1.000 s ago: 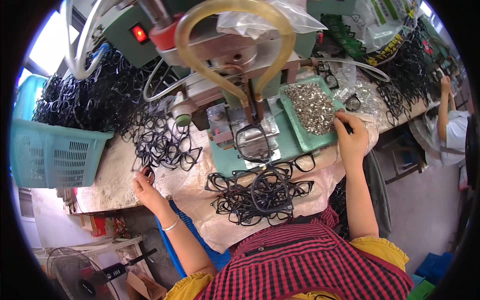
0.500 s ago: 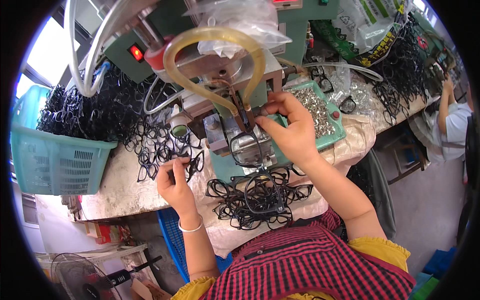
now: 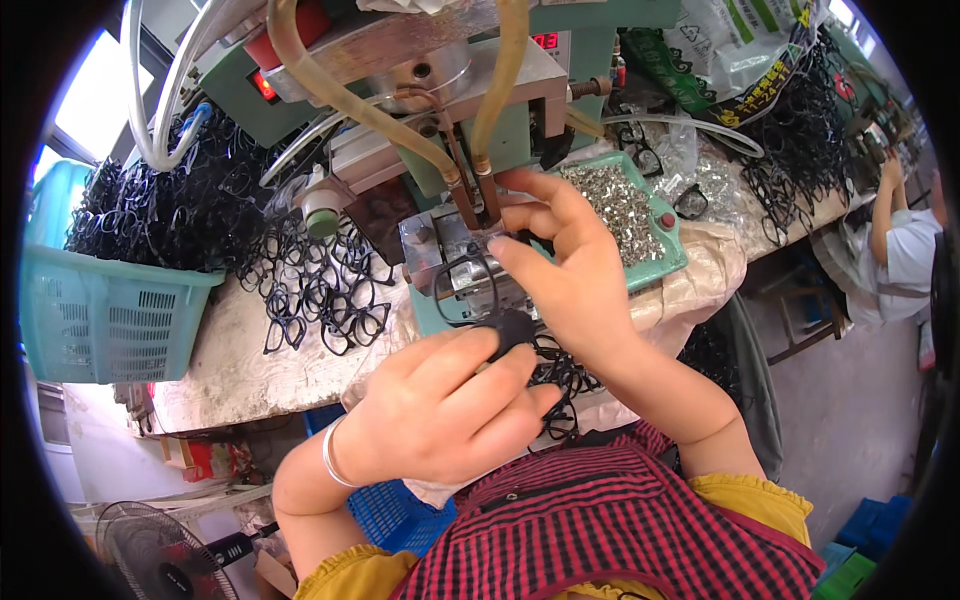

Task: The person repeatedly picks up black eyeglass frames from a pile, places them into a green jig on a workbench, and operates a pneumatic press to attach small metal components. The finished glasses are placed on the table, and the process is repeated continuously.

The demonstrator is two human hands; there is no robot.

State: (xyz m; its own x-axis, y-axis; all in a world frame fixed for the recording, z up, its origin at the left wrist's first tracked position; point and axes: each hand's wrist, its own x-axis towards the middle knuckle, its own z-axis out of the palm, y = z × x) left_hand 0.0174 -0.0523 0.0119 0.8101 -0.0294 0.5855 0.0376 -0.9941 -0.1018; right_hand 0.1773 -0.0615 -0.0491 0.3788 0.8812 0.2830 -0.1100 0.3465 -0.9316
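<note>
Black plastic eyeglass frame (image 3: 470,290), thin-rimmed, glossy, two rounded lens openings; laid flat on the metal fixture (image 3: 450,255) of the green bench press (image 3: 480,120), near the front edge of the workbench (image 3: 230,350), apparently to seat it under the press head. Left hand (image 3: 440,410): fingers curled narrow, pinching the near end of the frame, likely steadying it against the fixture. Right hand (image 3: 570,270): fingers half-bent over the far side of the frame, tips pressing near the copper-coloured prongs (image 3: 475,195); whether a small part sits between the fingertips cannot be told. Teal tray (image 3: 672,262) of small silvery metal pieces just right of the press, within reach. Loose heap of black frames (image 3: 320,290) left of the fixture; teal basket (image 3: 110,310) heaped with more at the left end.
</note>
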